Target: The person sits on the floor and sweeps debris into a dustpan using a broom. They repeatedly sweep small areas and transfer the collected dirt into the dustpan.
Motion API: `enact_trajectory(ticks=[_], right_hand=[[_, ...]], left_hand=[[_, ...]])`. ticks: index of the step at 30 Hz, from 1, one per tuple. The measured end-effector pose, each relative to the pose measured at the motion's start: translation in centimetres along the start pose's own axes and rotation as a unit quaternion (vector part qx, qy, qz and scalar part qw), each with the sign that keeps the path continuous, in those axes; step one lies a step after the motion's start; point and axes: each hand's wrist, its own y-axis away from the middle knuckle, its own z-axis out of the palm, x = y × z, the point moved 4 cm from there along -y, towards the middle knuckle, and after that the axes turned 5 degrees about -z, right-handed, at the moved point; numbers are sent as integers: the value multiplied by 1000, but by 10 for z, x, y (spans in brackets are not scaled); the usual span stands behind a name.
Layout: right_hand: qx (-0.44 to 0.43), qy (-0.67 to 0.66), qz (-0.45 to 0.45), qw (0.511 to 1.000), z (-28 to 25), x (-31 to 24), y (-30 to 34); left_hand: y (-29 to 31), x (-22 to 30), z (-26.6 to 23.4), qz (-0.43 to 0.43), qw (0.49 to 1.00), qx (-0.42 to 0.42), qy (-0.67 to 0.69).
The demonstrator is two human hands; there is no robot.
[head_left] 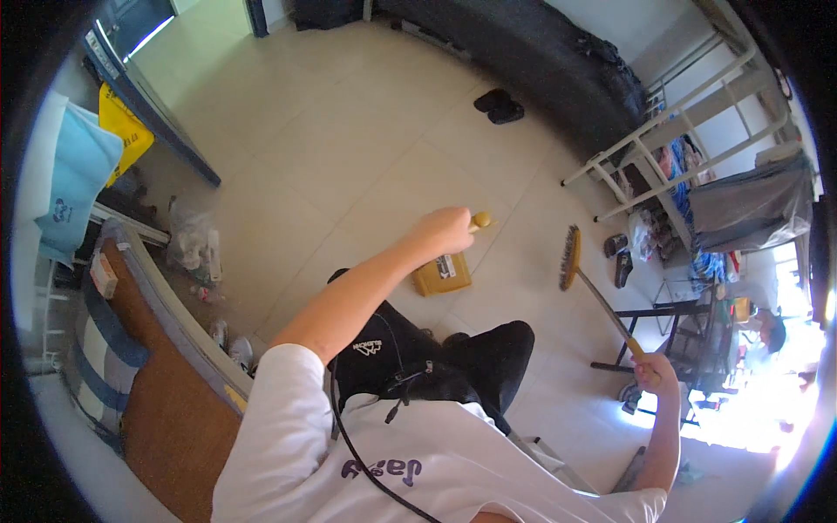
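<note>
In front of my body, my left hand (446, 232) is closed around a handle topped by a round yellow knob. Below that fist shows the yellow pan of a long-handled dustpan (455, 277), with a label on it; my arm and hand hide most of the link between handle and pan. Out to the right, my right hand (656, 374) grips the yellow end of a broom (570, 261). Its grey stick slants away from me to a yellow head with dark bristles, apart from the dustpan.
Black slippers (500, 106) lie on the tiled floor before a dark-covered bed (514, 44). A white metal bunk frame with a ladder (671, 131) and a dark table (689, 336) stand right. Clear plastic bags (193, 244) and another bed (166, 366) are left.
</note>
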Motion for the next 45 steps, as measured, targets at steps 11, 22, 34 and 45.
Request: enact_trajectory(ticks=[11, 22, 34, 45], right_hand=[[-2, 156, 83, 984, 88, 21, -243], [-118, 243, 9, 963, 206, 32, -8], [-196, 238, 54, 950, 259, 2, 107], [-85, 75, -75, 991, 144, -51, 5]], left_hand=[[1, 16, -1, -29, 999, 14, 11], [-12, 7, 10, -11, 1000, 7, -23], [-5, -1, 2, -38, 999, -6, 13], [20, -31, -16, -21, 998, 61, 29]])
